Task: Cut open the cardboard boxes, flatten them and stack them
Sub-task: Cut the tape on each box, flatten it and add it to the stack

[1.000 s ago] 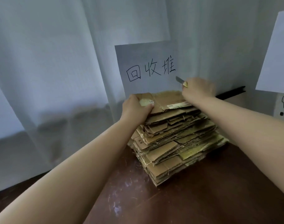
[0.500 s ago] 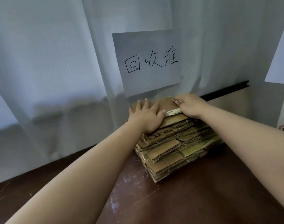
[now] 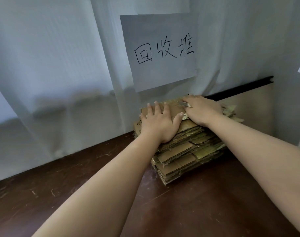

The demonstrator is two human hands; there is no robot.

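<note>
My left hand (image 3: 158, 123) is down flat now, fingers spread over the top sheet (image 3: 171, 109) of the cardboard stack (image 3: 185, 151); a second ago it was curled round that sheet's near edge. My right hand (image 3: 203, 111) has dropped from above the back corner onto the top too, the cutter blade (image 3: 184, 104) now lying low against the cardboard. The top sheet has settled level on the pile.
</note>
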